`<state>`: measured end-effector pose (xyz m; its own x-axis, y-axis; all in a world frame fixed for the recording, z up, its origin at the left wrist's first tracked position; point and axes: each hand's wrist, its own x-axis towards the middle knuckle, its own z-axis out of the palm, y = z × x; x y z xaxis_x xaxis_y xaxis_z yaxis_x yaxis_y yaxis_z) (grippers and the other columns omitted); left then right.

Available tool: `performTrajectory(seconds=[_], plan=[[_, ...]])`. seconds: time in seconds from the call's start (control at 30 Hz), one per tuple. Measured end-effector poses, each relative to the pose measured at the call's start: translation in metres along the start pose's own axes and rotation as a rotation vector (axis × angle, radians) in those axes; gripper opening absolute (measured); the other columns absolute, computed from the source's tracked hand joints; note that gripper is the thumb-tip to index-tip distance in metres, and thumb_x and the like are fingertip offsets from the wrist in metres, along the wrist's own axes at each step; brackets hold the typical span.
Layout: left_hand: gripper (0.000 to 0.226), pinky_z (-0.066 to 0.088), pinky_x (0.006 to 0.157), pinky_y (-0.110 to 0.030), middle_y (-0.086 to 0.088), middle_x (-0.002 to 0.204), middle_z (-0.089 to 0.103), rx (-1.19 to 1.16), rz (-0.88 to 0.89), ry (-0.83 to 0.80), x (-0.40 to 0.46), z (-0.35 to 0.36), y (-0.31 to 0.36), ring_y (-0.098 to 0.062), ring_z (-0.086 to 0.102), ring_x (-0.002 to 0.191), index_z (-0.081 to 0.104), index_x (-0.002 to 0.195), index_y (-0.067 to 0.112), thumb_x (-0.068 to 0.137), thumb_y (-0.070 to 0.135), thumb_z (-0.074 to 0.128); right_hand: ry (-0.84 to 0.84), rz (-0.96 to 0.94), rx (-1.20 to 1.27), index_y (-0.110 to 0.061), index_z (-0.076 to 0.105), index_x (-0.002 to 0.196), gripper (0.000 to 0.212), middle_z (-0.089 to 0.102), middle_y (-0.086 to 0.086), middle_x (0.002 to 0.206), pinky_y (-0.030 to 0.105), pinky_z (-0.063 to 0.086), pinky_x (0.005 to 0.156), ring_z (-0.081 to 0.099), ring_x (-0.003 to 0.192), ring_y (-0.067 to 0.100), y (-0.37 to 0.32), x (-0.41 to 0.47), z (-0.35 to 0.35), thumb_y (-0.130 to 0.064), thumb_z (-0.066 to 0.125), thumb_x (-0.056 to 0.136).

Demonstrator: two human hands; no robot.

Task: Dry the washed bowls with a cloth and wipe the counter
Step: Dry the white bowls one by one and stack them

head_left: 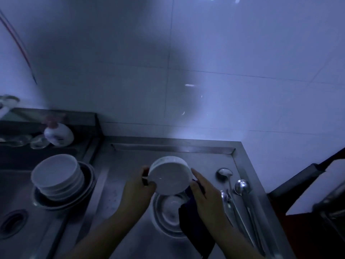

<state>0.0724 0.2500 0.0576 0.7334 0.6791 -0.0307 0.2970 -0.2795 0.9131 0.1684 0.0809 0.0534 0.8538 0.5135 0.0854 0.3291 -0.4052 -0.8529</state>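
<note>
A white bowl (170, 175) is held tilted above the steel counter (128, 159), its underside facing me. My left hand (139, 189) grips its left rim. My right hand (202, 193) presses a dark cloth (195, 225) against the bowl's right side, and the cloth hangs down below the hand. Directly under the bowl a metal bowl (169, 210) rests on the counter. A stack of white bowls (57, 174) sits in a metal basin (87, 186) in the sink at the left.
Several metal ladles and spoons (240, 191) lie on the counter at the right. A soap bottle (58, 134) and clear glasses (38, 142) stand behind the sink. The sink drain (12, 222) is at lower left. Tiled wall behind; the counter's right edge drops off.
</note>
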Motion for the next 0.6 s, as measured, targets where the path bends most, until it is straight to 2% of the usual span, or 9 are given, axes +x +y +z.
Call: performTrajectory(seconds=[0.07,0.1,0.17,0.23,0.3,0.37,0.43,0.5,0.6], plan=[[0.038,0.048,0.058,-0.012,0.023,0.083,0.063,0.050,0.114,-0.008,-0.022,-0.030,0.005,0.009,0.060,0.079,0.052,0.086,0.043,0.079,0.007,0.061,0.035,-0.075,-0.014,-0.038,0.064,0.111,0.028,0.070,-0.010,0.095,0.018,0.047,0.078,0.061,0.087,0.003,-0.018,-0.016,0.011,-0.017,0.053,0.096],[0.039,0.047,0.056,-0.010,0.023,0.085,0.062,0.064,0.158,-0.021,-0.032,-0.045,0.009,0.009,0.060,0.082,0.049,0.089,0.045,0.079,0.009,0.063,0.064,-0.094,-0.025,-0.033,0.067,0.109,0.026,0.070,-0.005,0.090,0.019,0.047,0.076,0.061,0.083,0.006,-0.027,-0.024,0.016,-0.016,0.053,0.095],[0.044,0.047,0.062,-0.007,0.022,0.091,0.058,0.104,0.280,-0.054,-0.049,-0.075,0.017,0.008,0.058,0.088,0.045,0.092,0.048,0.078,0.013,0.068,0.124,-0.113,-0.036,-0.026,0.069,0.108,0.022,0.069,-0.003,0.085,0.012,0.043,0.069,0.059,0.078,0.007,-0.043,-0.039,0.024,-0.016,0.055,0.095],[0.046,0.047,0.067,-0.011,0.021,0.097,0.054,0.149,0.405,-0.082,-0.061,-0.100,0.024,0.005,0.055,0.091,0.043,0.094,0.049,0.075,0.019,0.072,0.153,-0.132,-0.030,-0.023,0.070,0.102,0.018,0.068,-0.002,0.080,0.013,0.044,0.065,0.059,0.073,0.007,-0.060,-0.053,0.031,-0.017,0.055,0.095],[0.042,0.045,0.074,-0.016,0.015,0.103,0.051,0.175,0.483,-0.081,-0.071,-0.121,0.030,0.000,0.052,0.093,0.042,0.099,0.045,0.074,0.029,0.071,0.145,-0.137,-0.009,-0.019,0.069,0.092,0.016,0.067,-0.001,0.078,0.026,0.048,0.066,0.060,0.070,0.009,-0.077,-0.066,0.037,-0.018,0.054,0.096],[0.038,0.047,0.079,-0.024,0.010,0.106,0.050,0.152,0.512,-0.099,-0.079,-0.137,0.036,-0.004,0.050,0.098,0.042,0.106,0.035,0.075,0.046,0.062,0.144,-0.143,0.005,-0.016,0.069,0.091,0.018,0.068,-0.002,0.081,0.033,0.051,0.068,0.062,0.074,0.010,-0.092,-0.078,0.043,-0.020,0.053,0.096],[0.049,0.050,0.073,-0.026,0.009,0.108,0.050,0.118,0.565,-0.109,-0.088,-0.147,0.042,-0.005,0.052,0.098,0.040,0.113,0.028,0.075,0.058,0.048,0.137,-0.172,0.015,-0.016,0.069,0.093,0.018,0.069,-0.003,0.083,0.029,0.051,0.068,0.063,0.077,0.009,-0.107,-0.089,0.048,-0.021,0.052,0.096],[0.052,0.048,0.066,-0.021,0.014,0.106,0.047,0.098,0.618,-0.071,-0.096,-0.155,0.048,0.001,0.051,0.096,0.038,0.117,0.029,0.076,0.061,0.042,0.127,-0.194,0.038,-0.020,0.067,0.097,0.014,0.068,-0.007,0.083,0.020,0.049,0.067,0.063,0.077,0.006,-0.121,-0.098,0.050,-0.021,0.053,0.096],[0.058,0.045,0.069,-0.020,0.010,0.109,0.043,0.102,0.637,-0.012,-0.105,-0.163,0.054,0.001,0.048,0.094,0.036,0.122,0.034,0.077,0.071,0.034,0.203,-0.167,0.119,-0.029,0.052,0.108,0.019,0.063,-0.013,0.089,0.015,0.048,0.071,0.060,0.082,-0.003,-0.139,-0.108,0.044,-0.023,0.060,0.092]])
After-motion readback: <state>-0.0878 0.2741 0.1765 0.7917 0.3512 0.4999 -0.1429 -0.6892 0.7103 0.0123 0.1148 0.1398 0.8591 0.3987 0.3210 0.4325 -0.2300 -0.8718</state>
